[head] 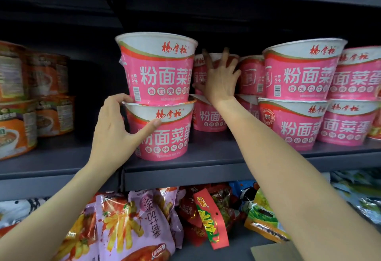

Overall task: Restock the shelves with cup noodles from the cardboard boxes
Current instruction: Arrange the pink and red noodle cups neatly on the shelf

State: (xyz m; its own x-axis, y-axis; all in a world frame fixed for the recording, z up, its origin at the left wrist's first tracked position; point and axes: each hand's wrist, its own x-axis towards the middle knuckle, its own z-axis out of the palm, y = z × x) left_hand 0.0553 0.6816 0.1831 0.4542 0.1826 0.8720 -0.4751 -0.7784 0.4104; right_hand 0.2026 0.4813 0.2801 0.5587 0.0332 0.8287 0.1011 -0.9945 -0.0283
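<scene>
**Head view: pink cups fill a grey shelf, with room still to the left**

Head camera puts us at a dark grey metal shelf (pixel 206 155) where pink-and-white paper cup noodles stand two high. Our left hand (pixel 115 128) grips the lower cup of the front stack (pixel 162 133), fingers curled over its rim on the left side and thumb pressed along the front wall. A second pink cup (pixel 158 69) sits directly on top of it, slightly off-centre. Our right hand (pixel 221 79) reaches deeper, fingers spread and laid flat against an upper pink cup in the back row (pixel 200 69); it presses rather than grasps.

We judge the job well advanced on this shelf: more pink stacks (pixel 299 95) already stand to the right, at the front and behind. Left to do, as we read it, is settling the front stack into line and filling the bare stretch of shelf between it and the orange-labelled cups (pixel 18 104) at far left. No cardboard box is clearly in view, apart from a tan corner (pixel 274 250) at the bottom edge, so we cannot tell how much stock remains.

Every pink cup stands upright, long axis vertical, wide mouth up and narrow base down, with printed labels facing outward toward us. Bagged snacks (pixel 132 225) crowd the shelf below.
</scene>
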